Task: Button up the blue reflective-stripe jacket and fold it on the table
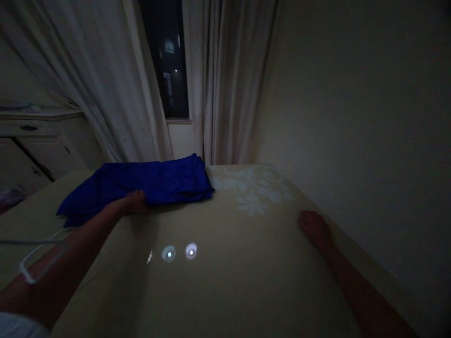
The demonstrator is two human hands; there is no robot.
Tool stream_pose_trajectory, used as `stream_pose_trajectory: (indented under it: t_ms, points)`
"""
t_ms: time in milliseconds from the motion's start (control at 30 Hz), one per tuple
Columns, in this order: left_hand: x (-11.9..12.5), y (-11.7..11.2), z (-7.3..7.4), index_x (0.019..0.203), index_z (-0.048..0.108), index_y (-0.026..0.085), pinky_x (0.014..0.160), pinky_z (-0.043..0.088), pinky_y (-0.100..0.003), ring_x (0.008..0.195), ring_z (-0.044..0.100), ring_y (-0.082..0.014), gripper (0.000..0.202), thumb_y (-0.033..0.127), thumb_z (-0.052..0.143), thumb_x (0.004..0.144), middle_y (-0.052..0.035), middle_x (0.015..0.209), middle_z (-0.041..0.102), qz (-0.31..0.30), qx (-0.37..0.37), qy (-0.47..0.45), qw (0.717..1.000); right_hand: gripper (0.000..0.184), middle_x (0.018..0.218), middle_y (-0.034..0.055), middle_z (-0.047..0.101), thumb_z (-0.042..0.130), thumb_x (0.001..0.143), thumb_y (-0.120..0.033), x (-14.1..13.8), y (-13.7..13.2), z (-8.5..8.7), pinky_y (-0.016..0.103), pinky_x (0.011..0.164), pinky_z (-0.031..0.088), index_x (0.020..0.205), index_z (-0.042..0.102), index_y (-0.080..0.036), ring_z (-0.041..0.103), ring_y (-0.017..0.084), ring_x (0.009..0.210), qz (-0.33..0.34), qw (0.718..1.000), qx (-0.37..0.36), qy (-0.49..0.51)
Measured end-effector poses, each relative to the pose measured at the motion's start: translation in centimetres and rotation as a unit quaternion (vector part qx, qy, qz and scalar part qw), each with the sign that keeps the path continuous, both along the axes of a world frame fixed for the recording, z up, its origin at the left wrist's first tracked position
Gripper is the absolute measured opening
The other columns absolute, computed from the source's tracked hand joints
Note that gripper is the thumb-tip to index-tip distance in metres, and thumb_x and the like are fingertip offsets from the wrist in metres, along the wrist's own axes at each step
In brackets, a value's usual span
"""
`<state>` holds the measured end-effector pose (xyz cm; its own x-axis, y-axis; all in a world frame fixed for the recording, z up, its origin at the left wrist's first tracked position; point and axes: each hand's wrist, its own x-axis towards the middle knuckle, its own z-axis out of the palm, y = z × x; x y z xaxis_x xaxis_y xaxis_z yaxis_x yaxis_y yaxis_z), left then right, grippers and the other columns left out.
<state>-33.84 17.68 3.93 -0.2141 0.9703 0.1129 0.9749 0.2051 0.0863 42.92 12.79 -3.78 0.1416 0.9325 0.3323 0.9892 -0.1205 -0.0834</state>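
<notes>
A crumpled, folded dark blue cloth (141, 184) lies across the far part of a pale olive bedcover (225, 281). My left hand (136, 202) rests at the cloth's near edge, and its fingers touch the fabric; the dim light hides whether they grip it. My right hand (314, 227) lies apart from the cloth on the bedcover, close to the wall side, holding nothing. A white loop of cord or strap (42, 258) hangs around my left forearm.
A wall (352, 103) runs along the bed's right side. Long pale curtains (225, 80) hang beyond the far end, around a dark window (165, 56). A cream cabinet with drawers (35, 141) stands at the left. Round light reflections (179, 252) shine on the bedcover.
</notes>
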Motion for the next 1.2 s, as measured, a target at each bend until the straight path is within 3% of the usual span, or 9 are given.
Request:
stream_pose_trajectory:
  t_ms: [100,233,333,567,800,967,1100,1133,1200]
  points:
    - [8.4,0.8,-0.3,0.161,0.04,0.008,0.119,0.035,-0.057,0.15,0.04,-0.0457,0.099,0.061,0.071,0.083,-0.0287,0.163,0.042,-0.045,-0.006,0.038,0.998,0.043,0.126,0.0207,0.07,0.047,0.095,-0.032,-1.3,0.8,0.3,0.045,0.103,0.048,0.126,0.071,-0.014,0.066,0.032,0.114,0.016,1.0,0.02,-0.009]
    - [15.8,1.2,-0.6,0.154,0.054,0.026,0.123,0.03,-0.055,0.15,0.043,-0.036,0.059,0.048,0.048,0.1,-0.0131,0.164,0.048,-0.166,0.015,0.062,0.984,0.042,0.128,0.0187,0.069,0.048,0.096,-0.031,-2.3,0.5,1.0,0.042,0.103,0.046,0.128,0.07,-0.015,0.063,0.03,0.115,0.011,0.999,0.022,0.028]
    - [17.0,1.8,-0.2,0.136,0.069,0.021,0.107,0.049,-0.045,0.131,0.062,-0.0322,0.052,0.033,0.029,0.105,-0.0141,0.148,0.064,-0.158,-0.028,0.033,0.987,0.041,0.129,0.0186,0.068,0.048,0.097,-0.031,-2.8,-0.2,1.6,0.04,0.104,0.044,0.129,0.069,-0.015,0.061,0.03,0.116,0.002,0.999,0.012,0.037]
    - [16.6,0.7,1.0,0.132,0.071,0.02,0.093,0.056,-0.046,0.118,0.07,-0.0373,0.045,0.034,0.045,0.098,-0.02,0.132,0.072,-0.104,-0.042,0.044,0.993,0.036,0.127,0.0169,0.067,0.049,0.098,-0.031,-3.5,-0.7,2.4,0.04,0.1,0.044,0.125,0.068,-0.018,0.058,0.03,0.115,-0.014,0.999,0.002,0.05]
    - [22.1,-0.9,8.1,0.127,0.07,0.015,0.085,0.055,-0.047,0.102,0.074,-0.0407,0.051,0.038,0.03,0.105,-0.0241,0.113,0.076,-0.029,0.064,0.011,0.997,0.037,0.126,0.019,0.066,0.046,0.099,-0.03,-3.9,-1.1,2.6,0.041,0.097,0.044,0.124,0.068,-0.015,0.057,0.031,0.113,-0.014,0.999,0.001,0.039]
    - [31.7,-6.5,12.0,0.12,0.072,0.016,0.091,0.054,-0.038,0.101,0.075,-0.0306,0.04,0.035,0.04,0.105,-0.0163,0.11,0.079,-0.209,0.136,-0.136,0.959,0.036,0.125,0.0202,0.067,0.046,0.098,-0.03,-3.5,-0.8,2.2,0.041,0.096,0.044,0.122,0.069,-0.015,0.059,0.032,0.112,-0.013,0.999,0.003,0.032]
    - [36.3,-11.8,10.3,0.152,0.052,0.023,0.095,0.057,-0.035,0.116,0.073,-0.0266,0.055,0.044,0.056,0.101,-0.0151,0.136,0.072,-0.48,-0.046,-0.323,0.814,0.037,0.127,0.0191,0.068,0.046,0.098,-0.029,-3.1,-0.8,2.1,0.041,0.102,0.043,0.123,0.07,-0.015,0.06,0.031,0.116,0.01,0.998,-0.003,0.059]
    - [35.9,-12.6,9.3,0.158,0.044,0.024,0.099,0.056,-0.036,0.123,0.071,-0.0271,0.064,0.046,0.058,0.1,-0.0156,0.144,0.067,-0.492,-0.076,-0.331,0.801,0.037,0.127,0.0185,0.068,0.046,0.098,-0.029,-3.1,-1.0,2.2,0.041,0.103,0.043,0.123,0.07,-0.016,0.061,0.03,0.116,0.013,0.998,-0.003,0.066]
    - [33.1,-13.2,6.9,0.161,0.038,0.022,0.109,0.052,-0.042,0.134,0.064,-0.0304,0.071,0.045,0.06,0.098,-0.017,0.154,0.059,-0.44,-0.071,-0.285,0.849,0.038,0.123,0.0178,0.07,0.044,0.099,-0.032,-3.2,-1.4,2.6,0.041,0.104,0.044,0.118,0.073,-0.017,0.061,0.03,0.115,0.018,0.997,0.01,0.077]
